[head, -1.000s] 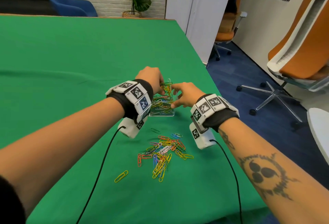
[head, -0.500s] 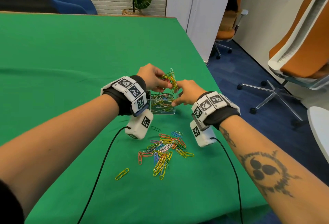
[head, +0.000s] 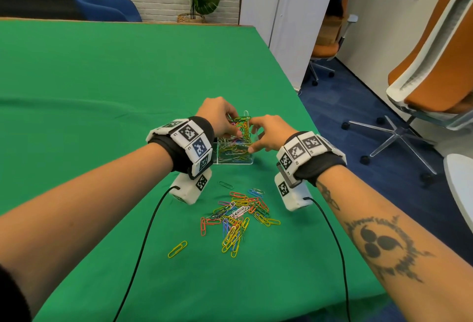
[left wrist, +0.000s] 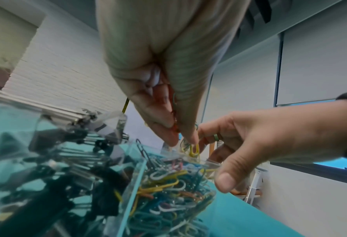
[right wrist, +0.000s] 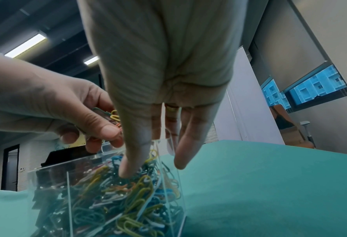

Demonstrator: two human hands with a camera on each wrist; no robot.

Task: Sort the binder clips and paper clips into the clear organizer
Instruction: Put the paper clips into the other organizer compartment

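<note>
The clear organizer (head: pixel 250 161) stands on the green table. Its near compartment (right wrist: pixel 71 184) is packed with coloured paper clips (right wrist: pixel 128 200), and black binder clips (left wrist: pixel 67 168) fill the compartment beside it. My left hand (head: pixel 236 129) pinches a tangled bunch of paper clips (head: pixel 242 123) just above the organizer's top; the left wrist view shows the bunch (left wrist: pixel 192 150) hanging from the fingertips. My right hand (head: pixel 258 140) has straight fingers at the organizer's right wall, with its thumb (right wrist: pixel 128 168) touching the rim.
A loose pile of coloured paper clips (head: pixel 238 216) lies on the cloth between my wrists. A single yellow clip (head: pixel 177 248) lies nearer to me. The table's right edge (head: pixel 302 106) is close beside the organizer, and office chairs stand beyond it.
My left hand has lifted a bunch of paper clips from the organizer's rim to just above it. My right hand has stayed at the organizer's right side.
</note>
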